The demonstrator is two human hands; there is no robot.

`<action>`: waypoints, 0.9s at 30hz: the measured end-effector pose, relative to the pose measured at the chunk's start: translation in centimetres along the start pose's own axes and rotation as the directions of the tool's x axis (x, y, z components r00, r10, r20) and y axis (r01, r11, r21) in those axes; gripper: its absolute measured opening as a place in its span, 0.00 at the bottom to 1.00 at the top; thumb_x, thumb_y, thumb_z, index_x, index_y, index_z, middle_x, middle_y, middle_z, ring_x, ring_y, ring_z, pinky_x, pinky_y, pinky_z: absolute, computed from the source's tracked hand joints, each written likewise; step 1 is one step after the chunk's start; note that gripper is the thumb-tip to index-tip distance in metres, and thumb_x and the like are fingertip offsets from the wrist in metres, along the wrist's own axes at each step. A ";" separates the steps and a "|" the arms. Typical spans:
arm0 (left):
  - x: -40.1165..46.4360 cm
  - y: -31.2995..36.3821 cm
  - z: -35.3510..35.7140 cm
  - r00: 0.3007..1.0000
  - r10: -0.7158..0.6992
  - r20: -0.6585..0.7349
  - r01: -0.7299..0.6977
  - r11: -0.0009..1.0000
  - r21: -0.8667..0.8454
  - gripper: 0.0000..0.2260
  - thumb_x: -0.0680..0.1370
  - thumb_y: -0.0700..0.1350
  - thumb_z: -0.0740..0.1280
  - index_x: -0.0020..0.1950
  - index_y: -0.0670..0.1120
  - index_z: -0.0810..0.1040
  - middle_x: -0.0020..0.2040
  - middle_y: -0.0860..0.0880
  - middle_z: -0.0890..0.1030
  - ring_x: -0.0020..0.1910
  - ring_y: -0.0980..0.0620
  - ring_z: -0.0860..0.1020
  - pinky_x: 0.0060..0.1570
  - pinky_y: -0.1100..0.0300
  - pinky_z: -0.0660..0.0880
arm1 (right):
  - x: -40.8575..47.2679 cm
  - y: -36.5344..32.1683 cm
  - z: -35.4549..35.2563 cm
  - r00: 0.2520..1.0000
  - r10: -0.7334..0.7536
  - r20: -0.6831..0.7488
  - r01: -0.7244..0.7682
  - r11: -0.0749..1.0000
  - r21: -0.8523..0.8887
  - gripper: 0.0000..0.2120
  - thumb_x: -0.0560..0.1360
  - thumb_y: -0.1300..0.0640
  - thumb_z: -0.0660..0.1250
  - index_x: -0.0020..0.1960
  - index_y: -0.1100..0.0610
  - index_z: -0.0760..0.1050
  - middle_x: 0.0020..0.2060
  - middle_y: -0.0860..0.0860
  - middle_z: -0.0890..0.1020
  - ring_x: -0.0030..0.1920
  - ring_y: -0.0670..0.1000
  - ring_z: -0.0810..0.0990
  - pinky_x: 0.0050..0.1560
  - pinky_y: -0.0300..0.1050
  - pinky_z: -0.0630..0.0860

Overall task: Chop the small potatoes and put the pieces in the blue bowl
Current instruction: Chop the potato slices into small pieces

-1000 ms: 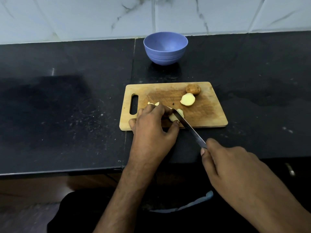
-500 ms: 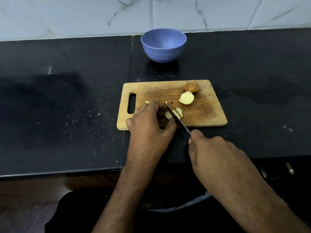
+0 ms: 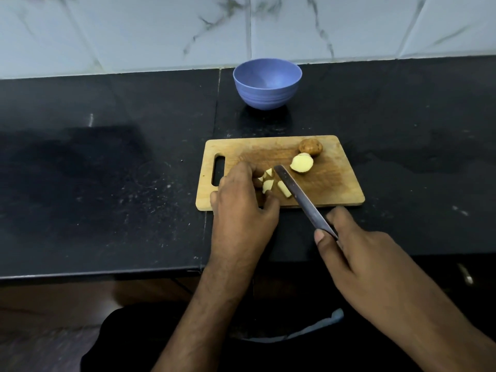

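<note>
A wooden cutting board (image 3: 332,189) lies on the black counter. On it sit a whole small brown potato (image 3: 310,146), a cut potato half (image 3: 302,163) and several pale cut pieces (image 3: 268,183). My left hand (image 3: 241,208) curls over the pieces at the board's front left and holds them between fingertips and thumb. My right hand (image 3: 357,253) grips the handle of a knife (image 3: 298,194), whose blade points up-left just right of the pieces. One slice (image 3: 284,189) lies against the blade. The blue bowl (image 3: 267,83) stands beyond the board and looks empty.
A white marble-patterned tiled wall (image 3: 161,33) runs behind the black counter (image 3: 107,170). The counter's front edge lies just below the board, with a dark lap underneath. A seam crosses the counter left of the bowl.
The knife has been drawn back to the right, away from my left hand, and a slice has come away beside the blade. My left hand stays over the pieces.
</note>
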State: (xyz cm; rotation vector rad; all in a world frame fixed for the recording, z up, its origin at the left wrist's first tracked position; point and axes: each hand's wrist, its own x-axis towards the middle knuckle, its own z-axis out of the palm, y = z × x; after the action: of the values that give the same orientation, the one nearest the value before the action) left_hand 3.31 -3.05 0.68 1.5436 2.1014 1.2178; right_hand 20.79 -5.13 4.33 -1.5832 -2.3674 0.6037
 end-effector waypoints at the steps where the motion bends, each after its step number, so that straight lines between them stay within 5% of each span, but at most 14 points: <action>1: -0.1 -0.2 -0.1 1.000 -0.010 -0.010 0.010 0.999 -0.031 0.13 0.73 0.44 0.71 0.54 0.54 0.72 0.47 0.58 0.77 0.49 0.55 0.77 0.56 0.45 0.76 | 0.1 -0.1 0.1 1.000 -0.008 -0.003 0.007 1.000 -0.020 0.08 0.80 0.42 0.50 0.48 0.45 0.62 0.26 0.48 0.74 0.24 0.45 0.75 0.24 0.38 0.65; 10: -0.4 -0.8 -0.4 0.999 0.004 -0.040 -0.008 0.995 -0.096 0.15 0.73 0.42 0.71 0.53 0.55 0.71 0.43 0.59 0.78 0.46 0.55 0.78 0.53 0.45 0.78 | 0.7 -0.8 -0.2 0.999 -0.018 0.032 0.026 0.970 -0.240 0.08 0.82 0.42 0.47 0.48 0.43 0.62 0.31 0.46 0.75 0.29 0.44 0.75 0.27 0.35 0.64; 20: 0.0 -1.1 0.0 0.996 0.009 -0.091 -0.017 0.997 -0.080 0.13 0.76 0.42 0.71 0.54 0.53 0.72 0.44 0.58 0.77 0.46 0.55 0.77 0.52 0.46 0.78 | 1.5 -1.1 -0.9 0.987 0.017 0.162 0.023 0.970 -0.244 0.11 0.83 0.45 0.48 0.43 0.45 0.61 0.32 0.48 0.75 0.30 0.45 0.75 0.28 0.37 0.68; 27: 0.2 -1.0 -0.1 0.991 0.030 -0.131 -0.039 0.997 -0.068 0.11 0.76 0.38 0.68 0.54 0.50 0.73 0.49 0.55 0.77 0.48 0.56 0.76 0.50 0.52 0.78 | -0.2 -0.4 -1.3 0.992 0.038 0.121 -0.008 0.970 -0.241 0.10 0.82 0.43 0.49 0.45 0.45 0.63 0.31 0.48 0.76 0.29 0.45 0.77 0.30 0.38 0.71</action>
State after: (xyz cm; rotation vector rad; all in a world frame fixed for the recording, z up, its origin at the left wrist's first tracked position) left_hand 2.50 -3.02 0.04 1.5146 2.0934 1.4240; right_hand 21.08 -5.19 5.62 -1.7185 -2.6027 0.4461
